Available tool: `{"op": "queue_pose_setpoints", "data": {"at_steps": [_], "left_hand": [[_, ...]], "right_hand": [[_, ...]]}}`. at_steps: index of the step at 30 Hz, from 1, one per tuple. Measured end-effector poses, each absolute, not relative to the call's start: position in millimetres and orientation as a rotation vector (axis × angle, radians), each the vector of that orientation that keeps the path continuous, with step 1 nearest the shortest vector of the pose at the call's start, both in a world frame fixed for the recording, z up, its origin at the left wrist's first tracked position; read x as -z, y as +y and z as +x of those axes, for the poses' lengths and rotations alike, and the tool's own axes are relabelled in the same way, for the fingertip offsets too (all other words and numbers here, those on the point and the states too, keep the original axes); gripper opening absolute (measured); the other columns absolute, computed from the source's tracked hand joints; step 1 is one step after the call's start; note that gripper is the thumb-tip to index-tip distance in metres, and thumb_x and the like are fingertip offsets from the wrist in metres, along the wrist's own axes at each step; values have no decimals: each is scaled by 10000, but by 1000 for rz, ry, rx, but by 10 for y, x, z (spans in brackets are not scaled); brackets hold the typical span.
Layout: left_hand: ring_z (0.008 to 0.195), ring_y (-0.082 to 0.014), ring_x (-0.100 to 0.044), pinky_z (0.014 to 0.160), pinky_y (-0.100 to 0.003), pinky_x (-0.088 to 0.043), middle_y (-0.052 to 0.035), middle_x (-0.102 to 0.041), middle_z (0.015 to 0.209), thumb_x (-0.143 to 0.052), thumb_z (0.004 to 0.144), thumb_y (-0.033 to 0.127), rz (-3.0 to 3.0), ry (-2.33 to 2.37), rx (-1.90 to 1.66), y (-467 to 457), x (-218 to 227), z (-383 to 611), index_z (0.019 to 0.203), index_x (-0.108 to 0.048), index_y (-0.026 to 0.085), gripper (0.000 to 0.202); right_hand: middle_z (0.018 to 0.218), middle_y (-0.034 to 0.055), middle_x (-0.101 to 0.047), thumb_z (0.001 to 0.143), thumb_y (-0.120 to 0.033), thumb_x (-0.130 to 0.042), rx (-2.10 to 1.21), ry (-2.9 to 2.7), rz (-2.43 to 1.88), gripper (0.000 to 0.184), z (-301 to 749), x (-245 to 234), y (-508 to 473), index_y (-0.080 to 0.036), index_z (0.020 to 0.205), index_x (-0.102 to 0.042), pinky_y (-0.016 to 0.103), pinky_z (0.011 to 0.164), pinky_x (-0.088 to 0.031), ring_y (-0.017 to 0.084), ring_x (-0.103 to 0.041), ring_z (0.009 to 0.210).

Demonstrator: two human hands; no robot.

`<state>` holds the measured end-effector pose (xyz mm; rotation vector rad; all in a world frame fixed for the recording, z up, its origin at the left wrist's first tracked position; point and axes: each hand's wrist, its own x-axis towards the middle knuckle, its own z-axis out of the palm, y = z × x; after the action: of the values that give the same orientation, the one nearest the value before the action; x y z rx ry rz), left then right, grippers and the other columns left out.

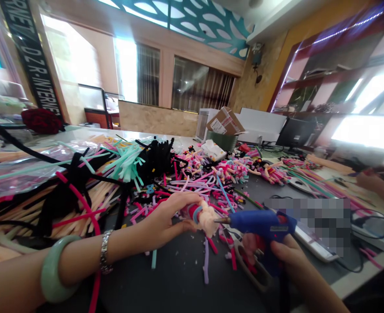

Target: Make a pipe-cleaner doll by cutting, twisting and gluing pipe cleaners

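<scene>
My left hand (175,216), with a green bangle (56,269) and a silver watch band (105,252) on the arm, is closed around a small pipe-cleaner doll (207,218) in cream, red and blue. In my right hand (285,252) is a blue hot glue gun (260,224), gripped by its handle with fingers near the red trigger. The metal nozzle points left and meets or nearly meets the doll's cream part; I cannot tell whether they touch. Scissors (248,269) lie beneath the glue gun, partly hidden by it.
Cut pipe cleaners (192,184) in pink, lilac and black spread over the dark table. Bundles of mint (126,163) and black pipe cleaners (157,158) stand at left. Finished-looking dolls (232,170) lie behind. A cardboard box (226,121) sits further back. Another person's hand (372,182) is at right.
</scene>
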<state>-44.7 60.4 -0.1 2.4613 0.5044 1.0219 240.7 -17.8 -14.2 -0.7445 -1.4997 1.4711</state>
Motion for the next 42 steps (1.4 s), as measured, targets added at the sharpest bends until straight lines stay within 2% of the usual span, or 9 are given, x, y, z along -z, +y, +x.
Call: {"op": "queue_pose_setpoints", "data": {"at_steps": [17,26,42], "left_hand": [[1240,-238,-430,1043,-381,-344,-112,-519,1276,-584,858,253,2467,430,-1059,594,-12,-450,1265,-441,207,433],[1225,-237,-444,1036,-391,-353,-114,-505,1295,-585,857,286,2447,504,-1033,598,17,-454,1264,-442,204,439],[1217,-243,-468,1034,-402,-370,-121,-509,1313,-587,849,315,2425,559,-1016,572,0,-453,1270,-441,195,461]], "right_hand": [[704,76,-625,747,-490,-639,-1462,-1481,-725,365,2386,128,-180,-134,824,-663,288,562,-461,191,-589,626],[661,58,-601,721,-483,-667,-1467,-1452,-764,336,2389,122,-201,-147,723,-658,262,527,-461,181,-582,610],[639,48,-608,748,-469,-650,-1442,-1474,-731,329,2410,160,-191,-142,787,-670,261,538,-454,165,-579,585]]}}
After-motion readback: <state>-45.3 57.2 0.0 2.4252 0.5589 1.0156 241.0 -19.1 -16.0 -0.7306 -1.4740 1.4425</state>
